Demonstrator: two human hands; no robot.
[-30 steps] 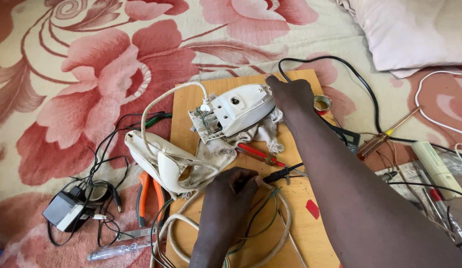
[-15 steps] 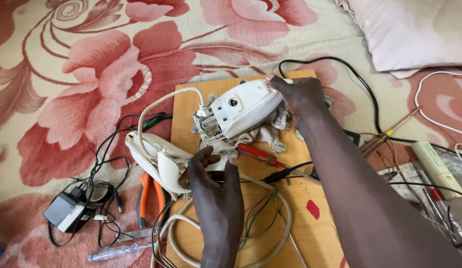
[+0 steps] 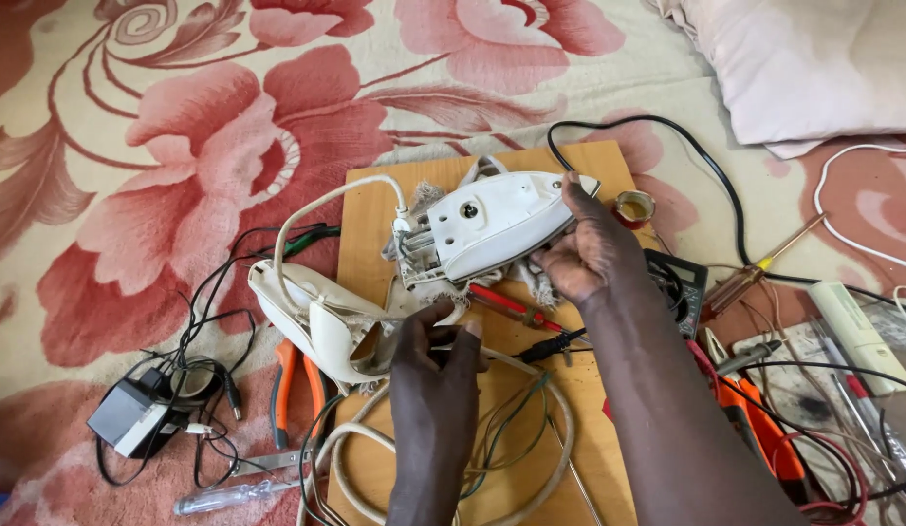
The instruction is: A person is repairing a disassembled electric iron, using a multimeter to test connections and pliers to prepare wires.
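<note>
- The wooden board (image 3: 375,209) lies flat on a flowered blanket (image 3: 180,146) and carries most of the work; it looks stiff and steady, a fair base to press against.
- The iron body (image 3: 492,224), white with its cover off, sits tilted on a frayed cloth (image 3: 425,200) near the far end of the board. I judge it the heaviest piece here, rigid and smooth-sided, so it could slip; its long edges give the safest hold, away from the exposed terminals at its rear.
- The iron's handle shell (image 3: 321,326), cream plastic, lies off the board's left edge, just beside the body. It is probably light, hollow and easy to crack if squeezed.
- The thick white cord (image 3: 375,448) loops over the near end of the board; it looks limp and springy, best taken close to its end.
- The right hand (image 3: 584,253) is closed around the nose end of the iron body, fingers along its edge.
- The left hand (image 3: 438,356) has its fingertips pinched narrow on something thin, likely a wire end, just below the iron body; what exactly it grips I cannot tell.
- A red screwdriver (image 3: 511,305) lies between the two hands, and orange pliers (image 3: 297,390) rest on the blanket to the left.
</note>
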